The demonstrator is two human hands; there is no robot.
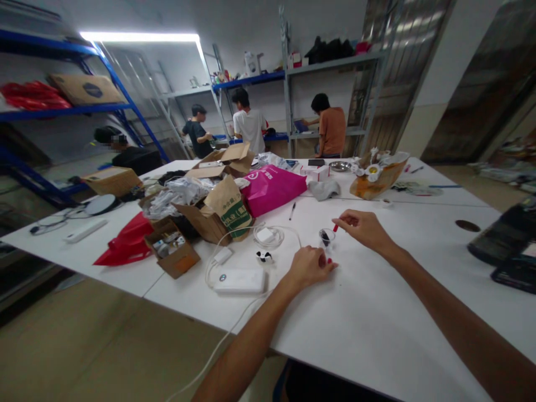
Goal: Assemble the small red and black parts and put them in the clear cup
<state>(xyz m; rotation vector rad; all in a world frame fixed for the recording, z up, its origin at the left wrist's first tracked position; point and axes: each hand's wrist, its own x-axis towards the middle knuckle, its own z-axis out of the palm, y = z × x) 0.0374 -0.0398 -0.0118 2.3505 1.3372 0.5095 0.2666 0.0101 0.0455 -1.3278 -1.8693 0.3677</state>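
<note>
A small clear cup (331, 233) with something black in it stands on the white table, between my two hands. My right hand (363, 228), just right of the cup, is closed in a pinch on a small red piece (335, 227) at the cup's rim. My left hand (309, 269) rests on the table in front of the cup with its fingers curled together. A bit of red (329, 261) shows at those fingertips; its kind is too small to tell. Left of that hand lies a small black-and-white object (264, 257).
A white power bank (239, 281) with cables lies left of my left arm. Beyond are a coiled cable with a charger (265, 235), a pen (292, 211), a magenta bag (274, 190) and open cardboard boxes (176, 259). Dark equipment (505, 234) stands at right. Several people are at the far shelves.
</note>
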